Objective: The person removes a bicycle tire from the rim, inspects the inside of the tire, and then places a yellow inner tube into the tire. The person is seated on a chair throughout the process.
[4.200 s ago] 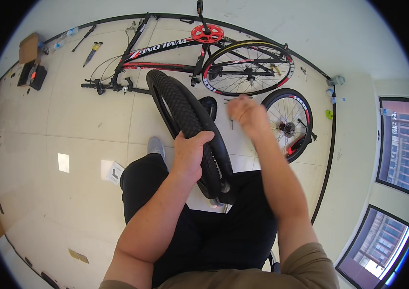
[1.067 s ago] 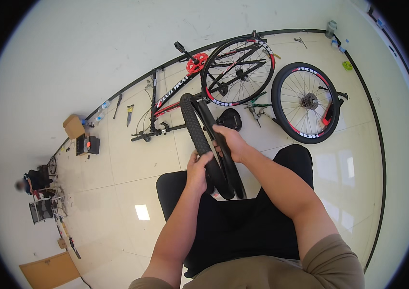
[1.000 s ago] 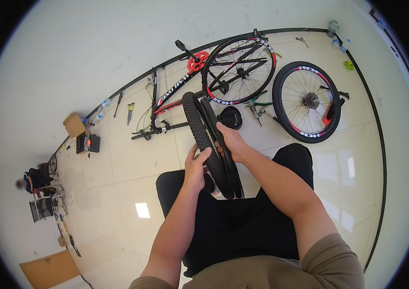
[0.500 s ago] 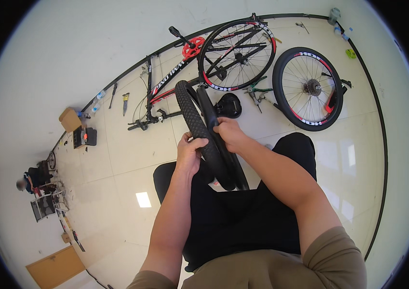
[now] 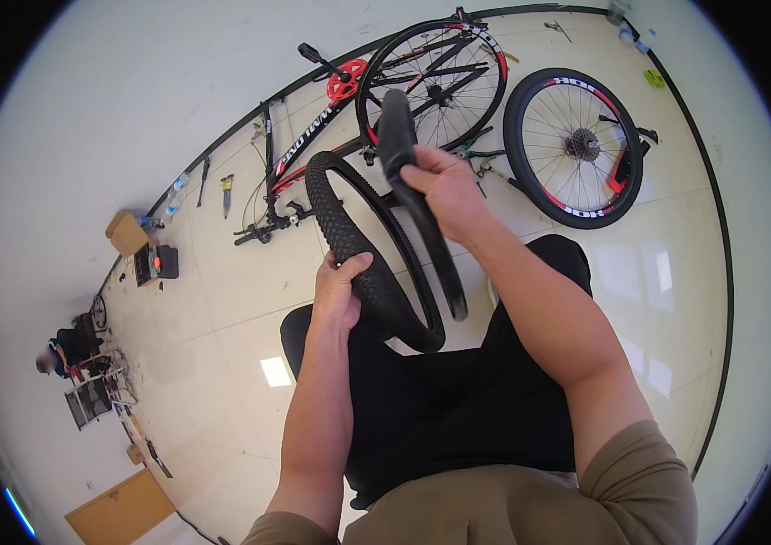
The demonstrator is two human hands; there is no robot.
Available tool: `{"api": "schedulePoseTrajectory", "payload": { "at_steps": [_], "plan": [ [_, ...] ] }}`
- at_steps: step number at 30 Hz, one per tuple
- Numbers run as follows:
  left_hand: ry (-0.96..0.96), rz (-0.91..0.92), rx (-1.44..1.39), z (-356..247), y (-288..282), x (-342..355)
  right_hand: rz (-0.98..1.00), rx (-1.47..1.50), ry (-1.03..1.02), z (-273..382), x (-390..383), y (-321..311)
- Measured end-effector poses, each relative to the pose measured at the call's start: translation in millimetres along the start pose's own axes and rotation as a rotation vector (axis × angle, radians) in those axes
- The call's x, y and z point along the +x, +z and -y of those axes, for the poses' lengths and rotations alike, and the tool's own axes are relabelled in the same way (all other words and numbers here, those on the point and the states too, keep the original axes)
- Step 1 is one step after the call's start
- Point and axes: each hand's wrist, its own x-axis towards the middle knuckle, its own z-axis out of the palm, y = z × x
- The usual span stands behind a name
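Note:
A black knobby bicycle tire stands on edge above my lap, its open loop facing right. My left hand grips its tread on the near left side, thumb on top. In my right hand is a smooth black inner tube, raised beside the tire and apart from its right side. The tube's far end lifts in front of a bare wheel, and its lower end hangs near my knee. My right fingers wrap the tube and are partly hidden behind it.
Ahead lies a black and red bicycle frame with a tireless wheel over it. To the right, a wheel with tire rests on the floor. Pliers, a screwdriver and an open toolbox lie around. A person sits far left.
My right hand has moved up and away from the tire, drawing the inner tube apart from it. My left hand has shifted slightly left with the tire, whose loop now shows wider.

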Motion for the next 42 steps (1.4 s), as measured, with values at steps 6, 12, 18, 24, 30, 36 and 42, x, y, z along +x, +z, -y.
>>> {"api": "schedulePoseTrajectory", "payload": {
  "at_steps": [6, 12, 18, 24, 30, 36, 42],
  "plan": [
    [-0.057, 0.105, -0.032, 3.2, -2.4, 1.4, -0.046, -0.371, 0.152, -76.7, 0.1, 3.1],
    [-0.066, 0.139, -0.049, 10.7, -5.2, 5.3, 0.024, -0.527, 0.161, -113.4, 0.7, 0.8],
    [-0.084, 0.152, -0.009, 9.3, -2.4, 7.8, 0.078, -0.350, 0.531, -82.5, -5.4, 2.6],
    [-0.049, 0.125, 0.085, 11.5, -1.8, 10.6, 0.150, -0.301, 0.681, -64.3, -6.5, -1.1],
    [-0.077, 0.142, 0.073, 7.5, -2.2, 7.4, 0.146, -0.373, 0.672, -72.7, -20.4, 2.5],
    [-0.079, 0.139, 0.056, 8.6, -2.9, 10.5, 0.171, -0.325, 0.700, -62.7, -24.2, 8.0],
    [-0.073, -0.028, 0.328, 6.2, 6.9, 7.5, 0.135, -0.358, 0.675, -74.1, -21.2, 0.0]
  ]
}}
